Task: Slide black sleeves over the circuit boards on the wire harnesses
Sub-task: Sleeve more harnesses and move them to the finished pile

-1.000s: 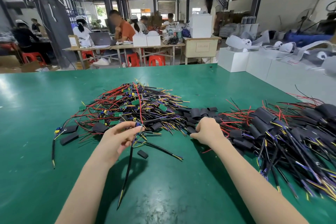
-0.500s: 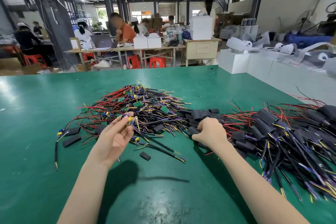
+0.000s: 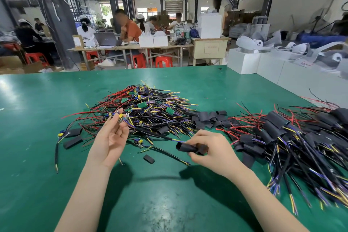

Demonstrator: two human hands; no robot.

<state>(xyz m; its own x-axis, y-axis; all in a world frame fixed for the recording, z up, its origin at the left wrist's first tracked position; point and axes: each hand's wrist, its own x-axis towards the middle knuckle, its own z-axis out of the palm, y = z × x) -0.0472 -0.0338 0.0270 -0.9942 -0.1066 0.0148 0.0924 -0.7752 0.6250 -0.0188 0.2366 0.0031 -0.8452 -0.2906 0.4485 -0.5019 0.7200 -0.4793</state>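
Observation:
My left hand [image 3: 111, 137] is raised palm-up and pinches a small circuit board [image 3: 120, 117] with yellow and blue parts at its fingertips; the board's wires trail off to the right. My right hand [image 3: 211, 152] grips a black sleeve [image 3: 186, 147] whose open end points left, just above the green table [image 3: 37, 156]. Behind my hands lies a heap of unsleeved wire harnesses [image 3: 146, 107] with green boards. A cluster of loose black sleeves [image 3: 207, 117] sits between that heap and a pile of sleeved harnesses [image 3: 293, 137] on the right.
Two loose sleeves [image 3: 72, 141] and one harness lie at the left of the heap, and a short black piece [image 3: 148, 158] lies between my hands. White boxes [image 3: 263, 66] line the table's far right edge. People sit at tables in the background.
My right hand has come back from the loose sleeves toward me, now holding one black sleeve. My left hand has lifted the circuit board slightly and turned palm-up.

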